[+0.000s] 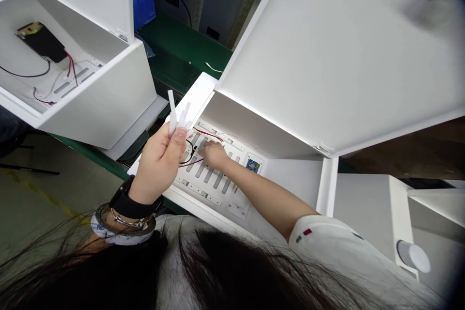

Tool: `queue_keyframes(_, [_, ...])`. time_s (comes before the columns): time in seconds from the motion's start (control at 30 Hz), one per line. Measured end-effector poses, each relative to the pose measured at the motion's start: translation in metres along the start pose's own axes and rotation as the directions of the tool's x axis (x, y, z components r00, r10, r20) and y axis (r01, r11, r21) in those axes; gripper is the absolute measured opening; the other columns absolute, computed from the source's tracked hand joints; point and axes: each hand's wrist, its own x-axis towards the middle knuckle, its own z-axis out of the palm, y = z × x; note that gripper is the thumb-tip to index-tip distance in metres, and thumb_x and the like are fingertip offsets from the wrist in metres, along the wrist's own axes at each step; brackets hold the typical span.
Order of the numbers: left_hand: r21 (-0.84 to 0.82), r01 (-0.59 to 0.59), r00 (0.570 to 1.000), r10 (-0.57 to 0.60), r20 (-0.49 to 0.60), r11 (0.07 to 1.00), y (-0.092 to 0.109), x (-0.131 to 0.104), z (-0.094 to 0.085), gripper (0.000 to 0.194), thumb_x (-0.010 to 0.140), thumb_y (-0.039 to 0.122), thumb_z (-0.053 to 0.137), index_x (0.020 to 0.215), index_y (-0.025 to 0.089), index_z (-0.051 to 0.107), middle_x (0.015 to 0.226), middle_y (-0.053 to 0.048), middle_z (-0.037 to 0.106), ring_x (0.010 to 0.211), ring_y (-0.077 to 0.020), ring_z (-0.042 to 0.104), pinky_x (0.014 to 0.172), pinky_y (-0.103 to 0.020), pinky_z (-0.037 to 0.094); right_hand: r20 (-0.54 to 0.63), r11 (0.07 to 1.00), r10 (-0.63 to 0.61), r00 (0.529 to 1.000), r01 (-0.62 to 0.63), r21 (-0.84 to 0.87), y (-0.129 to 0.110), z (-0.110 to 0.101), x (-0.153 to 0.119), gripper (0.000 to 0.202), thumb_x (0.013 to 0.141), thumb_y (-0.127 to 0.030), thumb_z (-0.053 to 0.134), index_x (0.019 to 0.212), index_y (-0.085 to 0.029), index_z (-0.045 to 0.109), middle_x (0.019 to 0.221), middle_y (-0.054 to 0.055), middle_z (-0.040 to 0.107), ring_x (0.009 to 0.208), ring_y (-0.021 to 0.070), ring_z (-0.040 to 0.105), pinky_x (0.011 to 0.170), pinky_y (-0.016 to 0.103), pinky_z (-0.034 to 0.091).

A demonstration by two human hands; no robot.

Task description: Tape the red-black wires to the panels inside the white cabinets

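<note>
Several thin white strips (pixel 172 109) fan upward from my left hand (pixel 160 160), which is closed around them with the thumb on top. It is over the near left edge of an open white box (pixel 294 174). My right hand (pixel 215 155) reaches down inside that box, onto the slotted white plate (pixel 221 193) at its bottom. Its fingers are curled, with the fingertips against the plate; whatever they may grip is hidden. Black and red wires (pixel 189 151) run beside these fingertips. A blue circuit board (pixel 253 164) sits farther right on the box floor.
The raised white lid (pixel 337 48) stands behind my right arm. At left, a second open white box (pixel 101 101) holds a black module (pixel 45 42) with wires. Both boxes rest along a green bench (pixel 181 43). More white casing (pixel 370 208) is at right.
</note>
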Motion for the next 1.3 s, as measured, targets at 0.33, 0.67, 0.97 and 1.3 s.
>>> queue_keyframes(0.33, [0.031, -0.012, 1.000, 0.012, 0.004, 0.999, 0.000, 0.000, -0.001, 0.034, 0.093, 0.049, 0.048, 0.076, 0.020, 0.044, 0.060, 0.004, 0.038, 0.050, -0.0067, 0.035, 0.042, -0.020, 0.027, -0.011, 0.994, -0.080, 0.997, 0.080, -0.070, 0.001, 0.006, 0.010, 0.049, 0.096, -0.021, 0.035, 0.142, -0.036, 0.047, 0.118, 0.013, 0.059, 0.112, 0.0297, 0.047, 0.090, 0.042, 0.033])
queue_keyframes(0.67, [0.073, -0.012, 1.000, 0.012, 0.003, 0.997, -0.002, 0.000, -0.002, 0.034, 0.093, 0.050, 0.048, 0.076, 0.020, 0.044, 0.060, 0.004, 0.038, 0.049, -0.0075, 0.035, 0.042, -0.020, 0.027, 0.066, 0.998, -0.006, 0.998, 0.011, -0.068, 0.008, 0.019, -0.008, 0.048, 0.097, -0.025, 0.033, 0.141, -0.036, 0.047, 0.119, 0.014, 0.059, 0.114, 0.0313, 0.048, 0.091, 0.047, 0.034])
queue_keyframes(0.97, [-0.002, -0.019, 1.000, 0.019, 0.025, 1.000, -0.004, 0.001, -0.002, 0.033, 0.093, 0.048, 0.049, 0.076, 0.020, 0.045, 0.059, 0.005, 0.038, 0.048, -0.0068, 0.034, 0.041, -0.018, 0.026, 0.056, 0.998, 0.040, 0.998, -0.038, -0.052, 0.004, 0.003, -0.009, 0.040, 0.088, -0.019, 0.046, 0.121, -0.027, 0.067, 0.113, 0.014, 0.061, 0.107, 0.0291, 0.053, 0.086, 0.039, 0.038])
queue_keyframes(1.3, [-0.025, -0.029, 0.999, 0.030, 0.039, 0.999, -0.005, 0.002, -0.003, 0.033, 0.092, 0.049, 0.049, 0.078, 0.020, 0.045, 0.059, 0.005, 0.038, 0.048, -0.0068, 0.033, 0.041, -0.018, 0.026, 0.029, 0.990, -0.048, 0.998, 0.051, -0.134, 0.002, 0.007, -0.017, 0.044, 0.089, -0.014, 0.046, 0.129, -0.022, 0.062, 0.113, 0.016, 0.064, 0.111, 0.0296, 0.055, 0.092, 0.042, 0.039])
